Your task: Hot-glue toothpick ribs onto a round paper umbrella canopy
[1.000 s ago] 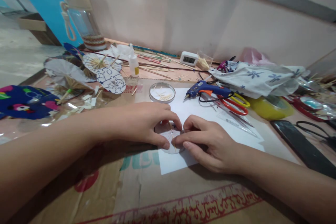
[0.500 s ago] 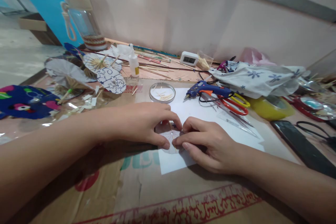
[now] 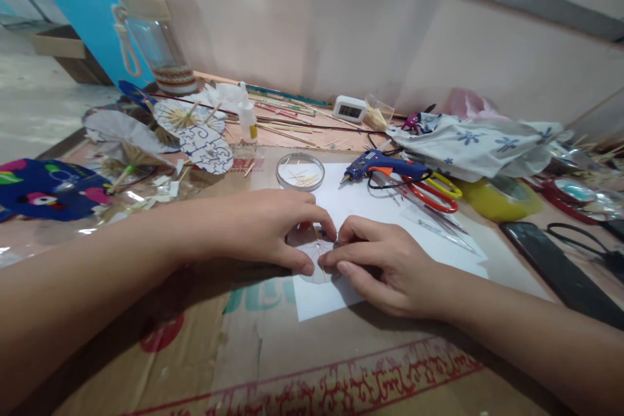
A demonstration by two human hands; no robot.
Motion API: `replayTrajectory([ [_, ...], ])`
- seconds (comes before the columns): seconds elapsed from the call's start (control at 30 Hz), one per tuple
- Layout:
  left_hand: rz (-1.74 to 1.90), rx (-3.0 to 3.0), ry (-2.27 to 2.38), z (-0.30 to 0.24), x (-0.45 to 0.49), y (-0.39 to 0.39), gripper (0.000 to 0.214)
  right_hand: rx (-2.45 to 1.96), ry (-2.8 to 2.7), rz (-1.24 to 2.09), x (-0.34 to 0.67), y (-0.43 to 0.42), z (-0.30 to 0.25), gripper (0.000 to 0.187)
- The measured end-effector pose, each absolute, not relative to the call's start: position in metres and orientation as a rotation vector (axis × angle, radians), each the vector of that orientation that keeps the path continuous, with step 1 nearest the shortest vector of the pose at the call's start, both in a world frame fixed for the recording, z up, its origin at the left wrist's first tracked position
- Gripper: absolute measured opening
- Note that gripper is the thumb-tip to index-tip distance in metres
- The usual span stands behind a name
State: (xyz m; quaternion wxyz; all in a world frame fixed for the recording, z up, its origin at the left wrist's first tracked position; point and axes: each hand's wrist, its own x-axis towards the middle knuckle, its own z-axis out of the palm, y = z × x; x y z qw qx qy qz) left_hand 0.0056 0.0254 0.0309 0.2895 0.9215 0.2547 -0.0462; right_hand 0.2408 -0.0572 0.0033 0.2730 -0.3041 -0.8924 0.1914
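Note:
A small round piece, pale with thin lines from its centre point(image 3: 308, 248), lies on white paper point(image 3: 312, 305) between my hands. My left hand point(image 3: 273, 224) steadies it, thumb on the near left edge and index finger curved to the far side. A thin wooden stick point(image 3: 322, 269) lies along the disc from near its centre toward me. My right hand point(image 3: 390, 266) presses its index fingertip on that stick, thumb close beside it and the other fingers curled. The disc's right side is hidden under my right fingers.
Beyond my hands stand a round dish point(image 3: 299, 173) of short sticks, a blue glue gun point(image 3: 375, 166) and red-and-yellow-handled scissors point(image 3: 436, 195). Small parasols point(image 3: 207, 149) and a glue bottle point(image 3: 248, 120) are at left. A black phone point(image 3: 560, 270) and yellow tape point(image 3: 502, 198) lie right.
Both hands keep nearly the same hold on the disc. The whole view has shifted very slightly; nothing is picked up or let go.

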Motion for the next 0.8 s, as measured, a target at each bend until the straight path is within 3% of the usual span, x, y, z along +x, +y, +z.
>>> replayTrajectory([
  [0.8, -0.117, 2.425, 0.685, 0.0326, 0.0048, 0.0243, 0.046, -0.744, -2.405, 0.531, 0.2388, -0.0572, 0.003, 0.027],
])
